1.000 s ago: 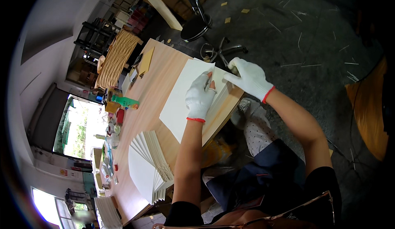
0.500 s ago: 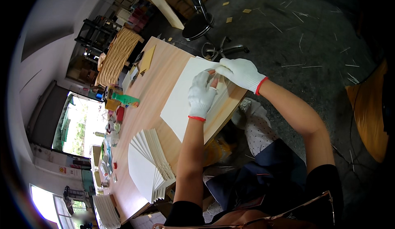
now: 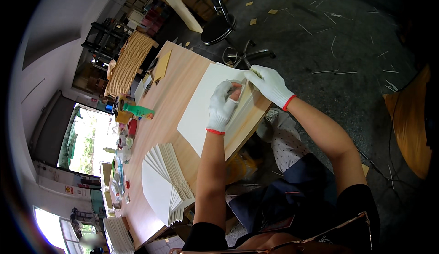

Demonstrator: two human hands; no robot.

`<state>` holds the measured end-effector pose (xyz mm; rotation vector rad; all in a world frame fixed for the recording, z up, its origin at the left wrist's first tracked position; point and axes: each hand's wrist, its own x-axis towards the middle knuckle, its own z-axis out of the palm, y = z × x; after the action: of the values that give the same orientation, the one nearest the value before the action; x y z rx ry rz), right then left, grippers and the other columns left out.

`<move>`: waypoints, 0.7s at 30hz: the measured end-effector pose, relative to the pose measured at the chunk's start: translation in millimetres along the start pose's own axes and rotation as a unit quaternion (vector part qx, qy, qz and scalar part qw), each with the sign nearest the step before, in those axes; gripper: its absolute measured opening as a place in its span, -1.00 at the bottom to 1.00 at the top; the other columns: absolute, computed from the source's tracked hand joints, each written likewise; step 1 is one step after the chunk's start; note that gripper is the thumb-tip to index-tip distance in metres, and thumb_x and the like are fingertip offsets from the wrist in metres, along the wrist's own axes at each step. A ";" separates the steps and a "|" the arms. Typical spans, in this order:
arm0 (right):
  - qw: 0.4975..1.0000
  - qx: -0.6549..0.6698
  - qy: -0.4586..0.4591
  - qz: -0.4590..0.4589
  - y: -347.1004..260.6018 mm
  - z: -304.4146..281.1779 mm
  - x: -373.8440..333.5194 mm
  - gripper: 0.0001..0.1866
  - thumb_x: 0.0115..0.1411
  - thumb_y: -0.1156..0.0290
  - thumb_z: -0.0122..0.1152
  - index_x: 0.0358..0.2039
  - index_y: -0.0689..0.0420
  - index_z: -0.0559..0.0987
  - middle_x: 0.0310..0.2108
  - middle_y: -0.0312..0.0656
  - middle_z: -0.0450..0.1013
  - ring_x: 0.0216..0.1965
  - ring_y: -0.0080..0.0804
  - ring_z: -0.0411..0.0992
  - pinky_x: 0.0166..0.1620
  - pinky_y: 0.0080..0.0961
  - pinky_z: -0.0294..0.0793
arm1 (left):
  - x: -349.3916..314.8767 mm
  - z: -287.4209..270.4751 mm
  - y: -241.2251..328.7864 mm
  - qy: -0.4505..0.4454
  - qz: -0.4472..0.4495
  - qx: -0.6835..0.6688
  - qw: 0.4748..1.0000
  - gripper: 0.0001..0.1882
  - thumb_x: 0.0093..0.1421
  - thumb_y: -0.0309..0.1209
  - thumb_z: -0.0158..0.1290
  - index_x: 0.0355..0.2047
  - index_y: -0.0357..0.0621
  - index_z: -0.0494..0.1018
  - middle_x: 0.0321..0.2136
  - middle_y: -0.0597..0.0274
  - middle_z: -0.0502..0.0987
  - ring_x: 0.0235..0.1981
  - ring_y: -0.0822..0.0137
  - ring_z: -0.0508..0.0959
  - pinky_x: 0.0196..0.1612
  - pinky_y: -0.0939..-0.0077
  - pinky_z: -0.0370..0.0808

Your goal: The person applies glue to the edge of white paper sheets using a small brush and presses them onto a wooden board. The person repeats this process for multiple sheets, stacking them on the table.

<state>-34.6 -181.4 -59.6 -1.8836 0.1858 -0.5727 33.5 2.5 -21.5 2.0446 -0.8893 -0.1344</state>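
Note:
A white board (image 3: 199, 112) lies on the wood-grain table, close to its right edge. Over it is my left hand (image 3: 223, 105), in a white glove with red cuff and bare fingertips. Its thumb and fingers are bent together, and what they hold is too small to make out. My right hand (image 3: 271, 86), gloved alike, is closed at the board's far right corner, its fingers pinching something hidden. Between the two hands, along the board's right side, shows a thin, see-through, brownish strip (image 3: 247, 93), partly covered by the fingers.
Fanned white boards (image 3: 164, 181) lie on the near left of the table (image 3: 169, 98). A green bottle (image 3: 139, 111) and small items line the far left edge. A black swivel chair (image 3: 218, 29) stands beyond. Thin white strips litter the dark floor (image 3: 315, 39).
My right hand has turned and shifted slightly right and down, its fingers now farther from the left hand. My left hand has moved a little, with its thumb and fingertips showing more.

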 end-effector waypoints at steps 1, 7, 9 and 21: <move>1.000 0.001 -0.003 0.004 -0.1 -1.0 -0.4 -0.49 0.35 -0.06 -0.03 -0.41 0.18 0.51 -0.47 0.02 0.47 -0.40 0.05 0.46 -0.31 -0.12 0.37 | 0.6 1.4 -1.4 -0.001 0.013 0.015 1.000 -0.76 0.13 -0.48 0.21 -0.17 -0.20 0.54 -0.17 0.06 0.57 -0.09 0.14 0.59 0.02 0.31 0.51; 1.000 0.001 -0.007 0.005 -4.8 -4.0 -2.3 -0.48 0.35 -0.07 -0.03 -0.42 0.18 0.50 -0.48 0.02 0.47 -0.41 0.04 0.46 -0.32 -0.13 0.36 | 3.0 4.7 -12.9 0.001 0.029 0.030 0.999 -0.65 0.06 -0.43 0.31 -0.12 -0.18 0.54 -0.14 0.05 0.57 -0.06 0.14 0.59 0.06 0.32 0.51; 1.000 0.008 -0.008 0.003 -5.7 -4.6 -2.7 -0.48 0.35 -0.08 -0.02 -0.43 0.18 0.49 -0.48 0.02 0.47 -0.41 0.04 0.46 -0.32 -0.13 0.36 | 3.2 3.6 -12.2 0.002 0.031 0.031 0.999 -0.66 0.07 -0.44 0.31 -0.13 -0.18 0.54 -0.14 0.06 0.57 -0.07 0.14 0.60 0.04 0.33 0.52; 1.000 -0.012 -0.012 0.010 -6.3 -3.1 -1.5 -0.53 0.36 -0.03 -0.05 -0.37 0.16 0.52 -0.46 0.03 0.49 -0.38 0.07 0.48 -0.30 -0.09 0.39 | -0.4 2.1 3.3 0.017 0.096 0.099 0.990 -0.71 0.23 -0.49 0.11 -0.02 -0.12 0.56 -0.15 0.07 0.59 -0.17 0.23 0.58 -0.06 0.41 0.53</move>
<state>-38.3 -181.0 -53.4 -1.9097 0.1963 -0.5353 30.6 0.1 -20.3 2.1222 -1.1103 0.0978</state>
